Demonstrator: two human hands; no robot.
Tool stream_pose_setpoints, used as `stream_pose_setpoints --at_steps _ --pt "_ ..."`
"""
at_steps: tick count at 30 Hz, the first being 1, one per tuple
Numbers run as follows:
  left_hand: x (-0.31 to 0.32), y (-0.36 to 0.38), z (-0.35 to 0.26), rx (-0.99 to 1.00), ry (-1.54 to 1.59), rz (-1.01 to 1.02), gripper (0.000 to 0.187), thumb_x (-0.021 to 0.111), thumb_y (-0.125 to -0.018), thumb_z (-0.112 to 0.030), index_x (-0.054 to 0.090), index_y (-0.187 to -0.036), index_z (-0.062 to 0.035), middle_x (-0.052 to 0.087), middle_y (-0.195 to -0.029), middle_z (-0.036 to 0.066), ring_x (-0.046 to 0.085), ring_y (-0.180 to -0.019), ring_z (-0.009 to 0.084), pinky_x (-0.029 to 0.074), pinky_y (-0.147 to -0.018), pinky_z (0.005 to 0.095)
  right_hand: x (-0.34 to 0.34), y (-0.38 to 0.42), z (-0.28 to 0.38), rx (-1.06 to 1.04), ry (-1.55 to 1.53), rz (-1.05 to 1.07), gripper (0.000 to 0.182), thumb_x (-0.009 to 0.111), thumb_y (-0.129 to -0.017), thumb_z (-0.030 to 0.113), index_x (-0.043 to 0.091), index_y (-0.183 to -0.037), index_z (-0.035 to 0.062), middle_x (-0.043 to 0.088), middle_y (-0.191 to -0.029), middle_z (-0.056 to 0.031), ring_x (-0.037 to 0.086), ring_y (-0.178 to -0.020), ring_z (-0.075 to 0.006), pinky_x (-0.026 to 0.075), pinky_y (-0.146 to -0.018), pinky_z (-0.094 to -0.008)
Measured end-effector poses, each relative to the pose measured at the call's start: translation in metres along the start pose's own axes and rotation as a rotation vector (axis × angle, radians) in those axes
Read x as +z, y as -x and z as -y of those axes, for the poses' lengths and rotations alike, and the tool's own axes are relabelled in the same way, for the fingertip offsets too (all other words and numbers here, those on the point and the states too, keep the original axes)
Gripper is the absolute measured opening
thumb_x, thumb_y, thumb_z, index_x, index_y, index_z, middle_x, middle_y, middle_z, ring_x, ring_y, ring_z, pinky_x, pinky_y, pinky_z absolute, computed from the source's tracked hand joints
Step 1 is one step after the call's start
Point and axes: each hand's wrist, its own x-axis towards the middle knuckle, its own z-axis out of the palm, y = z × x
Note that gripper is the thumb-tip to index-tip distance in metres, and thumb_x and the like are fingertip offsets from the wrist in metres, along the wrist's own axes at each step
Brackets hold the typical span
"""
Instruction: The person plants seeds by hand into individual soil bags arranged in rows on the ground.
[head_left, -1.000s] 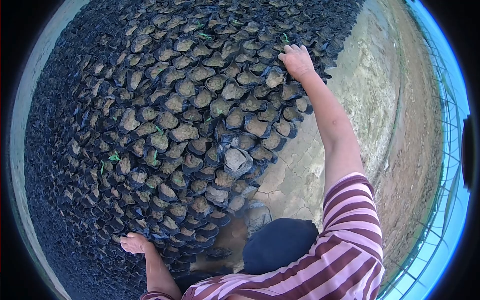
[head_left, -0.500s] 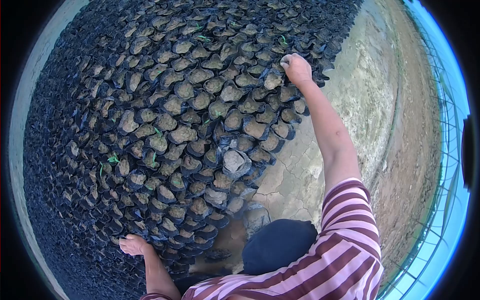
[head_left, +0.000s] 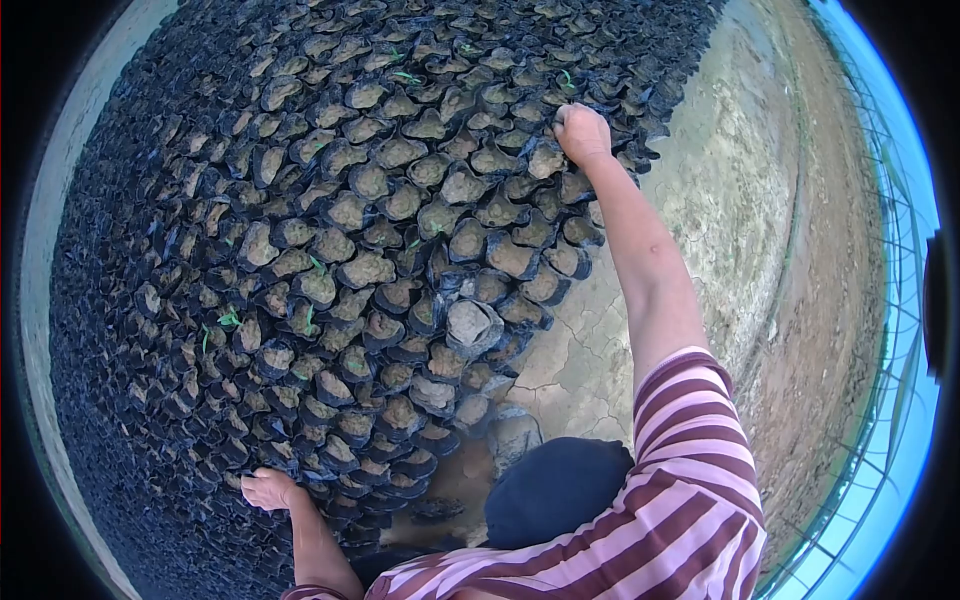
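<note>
Soil-filled black plastic nursery bags (head_left: 348, 211) stand packed side by side below both my hands. My right hand (head_left: 583, 133) is at the far right part of the bags, over their tops, with the fingers curled together; whatever is in them is hidden. Close below it is a bag with pale soil (head_left: 546, 161). My left hand (head_left: 268, 489) rests low over the bags at the near left, fingers bent and closed, their tips hard to see. Thin green sprouts grow in a few bags, one sprout (head_left: 566, 79) just beyond my right hand and another (head_left: 229, 318) farther from my left.
One greyish bag (head_left: 473, 324) sits higher than its neighbours near the right edge of the block. Cracked bare ground (head_left: 580, 345) runs along the right side. My dark-clothed knee (head_left: 556, 492) is at the bottom middle. A netted fence (head_left: 893, 300) curves along the far right.
My right hand has shifted slightly left and up over the bags, its forearm swinging left with it. My left hand has hardly moved.
</note>
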Motion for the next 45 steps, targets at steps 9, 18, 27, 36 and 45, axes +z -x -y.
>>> stream_pose_setpoints --at_steps 9,18,27,36,45 --pt "0.005 -0.004 0.006 0.003 -0.018 0.033 0.038 0.048 -0.092 -0.033 0.059 -0.118 -0.007 0.06 -0.121 0.015 0.054 -0.116 0.0334 0.048 -0.088 0.0498 -0.018 0.068 -0.102 0.461 -0.542 -0.352 0.025 0.067 -0.08 0.028 0.069 -0.091 0.0066 0.07 -0.085 -0.0124 0.067 -0.08 -0.0294 0.052 -0.076 -0.0386" --pt "-0.007 0.002 -0.005 -0.006 0.037 0.004 0.038 0.047 -0.092 -0.033 0.059 -0.119 -0.009 0.059 -0.122 0.017 0.054 -0.117 0.0354 0.047 -0.092 0.0499 -0.037 0.174 -0.148 0.4 0.167 -0.146 0.028 0.062 -0.086 0.018 0.067 -0.111 0.0059 0.065 -0.112 -0.0169 0.063 -0.104 -0.0338 0.051 -0.09 -0.0429" --pt "-0.007 0.006 -0.007 -0.004 0.069 -0.019 0.037 0.049 -0.09 -0.032 0.059 -0.117 -0.0071 0.059 -0.121 0.017 0.051 -0.118 0.0362 0.044 -0.093 0.0506 -0.064 0.129 0.136 -0.265 -0.847 0.112 0.019 0.068 -0.084 0.012 0.067 -0.102 0.0062 0.067 -0.092 -0.0116 0.066 -0.082 -0.0259 0.053 -0.077 -0.0345" --pt "-0.018 0.008 -0.012 -0.001 0.089 0.032 0.041 0.047 -0.09 -0.031 0.057 -0.121 -0.0055 0.056 -0.127 0.015 0.047 -0.124 0.0344 0.041 -0.098 0.0488 -0.039 0.117 0.179 -0.744 -0.264 0.141 0.01 0.058 -0.08 0.003 0.06 -0.089 0.003 0.064 -0.092 -0.018 0.063 -0.091 -0.0377 0.053 -0.075 -0.046" --pt "-0.014 0.007 -0.012 -0.027 0.103 0.029 0.042 0.047 -0.09 -0.032 0.056 -0.123 -0.0071 0.055 -0.13 0.014 0.045 -0.128 0.0329 0.04 -0.1 0.0489 -0.046 0.12 0.178 -0.493 -0.443 0.139 0.012 0.063 -0.082 0.009 0.06 -0.092 0.0036 0.065 -0.086 -0.0147 0.065 -0.083 -0.0304 0.053 -0.075 -0.0406"
